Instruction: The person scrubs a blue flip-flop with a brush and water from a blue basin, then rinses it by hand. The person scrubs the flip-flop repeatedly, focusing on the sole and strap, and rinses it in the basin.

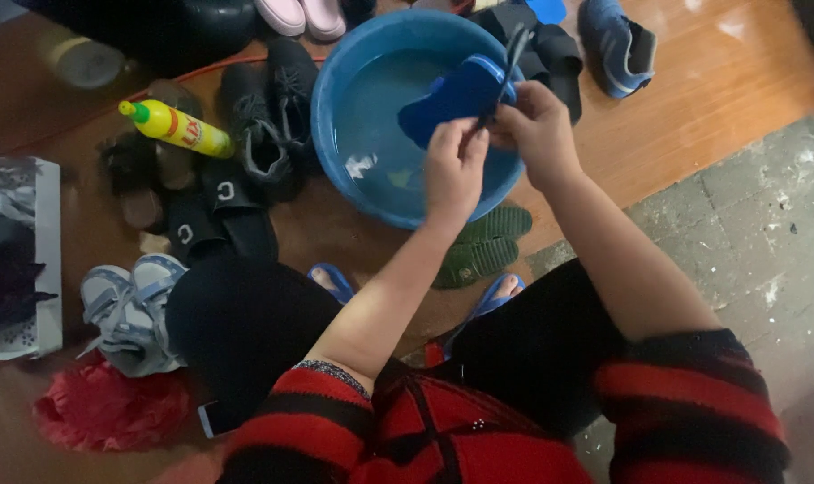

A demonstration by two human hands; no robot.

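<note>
Both hands close their grip on a blue sandal (pixel 456 97) above a blue basin (pixel 362 161) of water: the left hand (pixel 454 170) pinches its dark strap (pixel 505 76) from below, the right hand (pixel 537 125) clasps the strap and heel end. Just left of the basin lie black sneakers (pixel 272 116) and a yellow bottle (pixel 178 128); green slippers (pixel 483 246) sit on the floor under the forearms.

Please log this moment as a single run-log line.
left hand: grips blue sandal | right hand: holds its strap | under: blue basin with water | around: yellow bottle, shoes
</note>
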